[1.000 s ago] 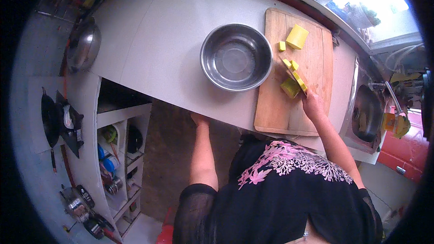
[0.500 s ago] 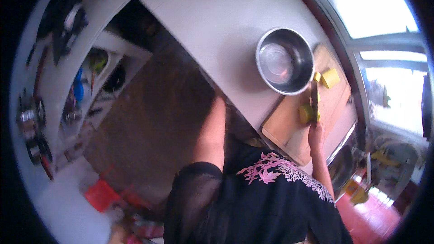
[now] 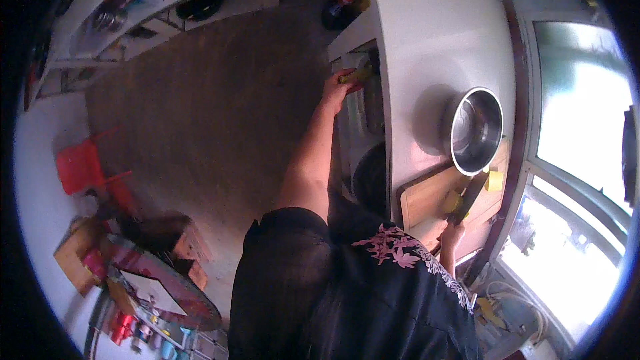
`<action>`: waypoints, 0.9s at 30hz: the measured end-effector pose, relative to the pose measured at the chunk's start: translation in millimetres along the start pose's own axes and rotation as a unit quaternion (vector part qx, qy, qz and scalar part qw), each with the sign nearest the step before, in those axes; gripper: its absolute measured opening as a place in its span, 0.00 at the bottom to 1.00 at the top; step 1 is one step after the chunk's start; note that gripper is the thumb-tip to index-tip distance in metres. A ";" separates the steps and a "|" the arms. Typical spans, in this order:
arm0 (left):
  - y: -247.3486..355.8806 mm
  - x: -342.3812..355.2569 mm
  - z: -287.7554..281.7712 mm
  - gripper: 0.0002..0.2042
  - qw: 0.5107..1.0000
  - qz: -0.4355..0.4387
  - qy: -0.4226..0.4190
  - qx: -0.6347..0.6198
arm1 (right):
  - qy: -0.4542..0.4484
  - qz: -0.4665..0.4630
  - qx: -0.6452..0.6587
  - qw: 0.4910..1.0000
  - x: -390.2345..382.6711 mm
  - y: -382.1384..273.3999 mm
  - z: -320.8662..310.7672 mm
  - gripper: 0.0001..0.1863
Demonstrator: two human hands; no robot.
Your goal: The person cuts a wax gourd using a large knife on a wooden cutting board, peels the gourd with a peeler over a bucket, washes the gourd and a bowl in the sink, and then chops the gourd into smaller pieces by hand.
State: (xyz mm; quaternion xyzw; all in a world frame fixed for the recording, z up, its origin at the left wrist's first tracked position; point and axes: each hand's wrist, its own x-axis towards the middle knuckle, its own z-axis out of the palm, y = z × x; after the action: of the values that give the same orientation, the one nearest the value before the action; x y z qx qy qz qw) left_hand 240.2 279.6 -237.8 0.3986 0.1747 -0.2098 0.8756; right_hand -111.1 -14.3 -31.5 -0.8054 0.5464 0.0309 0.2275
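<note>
Under the counter (image 3: 427, 33), on a shelf (image 3: 363, 103) just below its near edge, the left hand (image 3: 337, 87) now closes around a small yellow-green thing (image 3: 353, 78); what that thing is cannot be told from this view. A second ago this hand rested against the near edge of the counter, by the steel bowl; since then the head has swung round and the arm has stretched away from the body toward the shelf, so the work at the cutting board seems to be paused while something is fetched from below. The left arm is nearly straight, forearm bare, wrist bent slightly down, fingers curled over the thing. The right hand (image 3: 453, 232) has stayed at the near edge of the wooden cutting board (image 3: 427, 200), clenched on the handle of a knife (image 3: 470, 193) whose dark blade lies across the board among yellow pieces (image 3: 494, 180); one piece sits just beside the blade, another near the far edge of the board. The steel bowl (image 3: 475, 131) stands on the counter touching or just overlapping the board's edge, and looks empty. The right elbow is tucked close to the black top.
</note>
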 end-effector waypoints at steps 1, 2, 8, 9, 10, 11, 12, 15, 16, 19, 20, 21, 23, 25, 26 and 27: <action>3.3 -4.6 -11.1 0.17 1.000 -0.011 -0.003 -0.013 | -0.004 -0.008 -0.004 1.000 -1.5 -2.6 -0.4 0.18; 5.7 -9.4 -22.5 0.17 0.999 -0.022 -0.006 -0.026 | -0.009 -0.015 -0.008 1.000 -2.7 -4.9 -0.6 0.18; -2.2 -59.5 -67.0 0.17 0.998 -0.013 0.029 -0.050 | -0.036 0.002 0.035 0.999 4.6 7.8 -2.3 0.16; -4.9 -65.6 -69.5 0.17 0.998 -0.007 0.030 -0.053 | -0.042 0.008 0.043 0.998 7.3 13.0 -4.1 0.17; 4.5 -71.0 -73.7 0.17 0.998 0.001 0.030 -0.050 | -0.020 0.030 0.052 0.998 0.5 10.6 -0.8 0.17; 5.1 -76.6 -80.6 0.17 0.998 0.011 0.035 -0.051 | -0.005 0.048 0.054 0.997 -2.8 2.5 -0.1 0.17; 1.8 -80.6 -93.3 0.18 0.997 0.030 0.013 -0.067 | -0.016 0.014 0.049 0.999 -0.4 6.4 -2.3 0.16; 6.7 -101.3 -110.9 0.19 0.996 0.043 0.027 -0.070 | -0.012 -0.006 0.064 0.998 -0.8 12.0 -5.5 0.15; 1.3 -106.6 -121.3 0.20 0.995 0.062 0.035 -0.076 | -0.025 0.017 0.073 0.997 -9.5 -2.5 -4.6 0.14; -18.9 -122.5 -148.0 0.23 0.992 0.068 0.043 -0.101 | -0.007 0.027 0.067 0.997 0.5 14.8 -6.8 0.15; -31.6 -128.0 -158.1 0.23 0.990 0.091 0.042 -0.098 | 0.004 0.040 0.069 0.997 -0.3 12.4 -6.1 0.16; -46.4 -130.3 -168.1 0.23 0.988 0.113 0.040 -0.095 | 0.017 0.054 0.072 0.996 -0.8 10.9 -5.0 0.17; -62.6 -143.7 -186.6 0.24 0.985 0.129 0.078 -0.087 | 0.000 0.075 0.080 0.994 -4.8 -1.8 2.3 0.18; -93.9 -139.5 -193.3 0.25 0.985 0.105 0.107 -0.079 | 0.013 0.082 0.079 0.993 -0.8 -4.5 11.6 0.19; -94.1 -138.1 -188.4 0.26 0.986 0.104 0.115 -0.067 | 0.023 0.084 0.084 0.993 -2.8 -5.1 9.9 0.19; -94.5 -135.5 -182.5 0.27 0.985 0.113 0.109 -0.074 | 0.032 0.086 0.090 0.992 -5.9 -7.2 8.6 0.19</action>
State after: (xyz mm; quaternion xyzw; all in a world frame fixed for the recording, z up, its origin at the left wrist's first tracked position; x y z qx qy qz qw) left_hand 51.7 395.1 -346.1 0.3705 0.2379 -0.0517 0.8963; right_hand -105.3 -3.6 -35.0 -0.7326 0.6209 -0.0246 0.2778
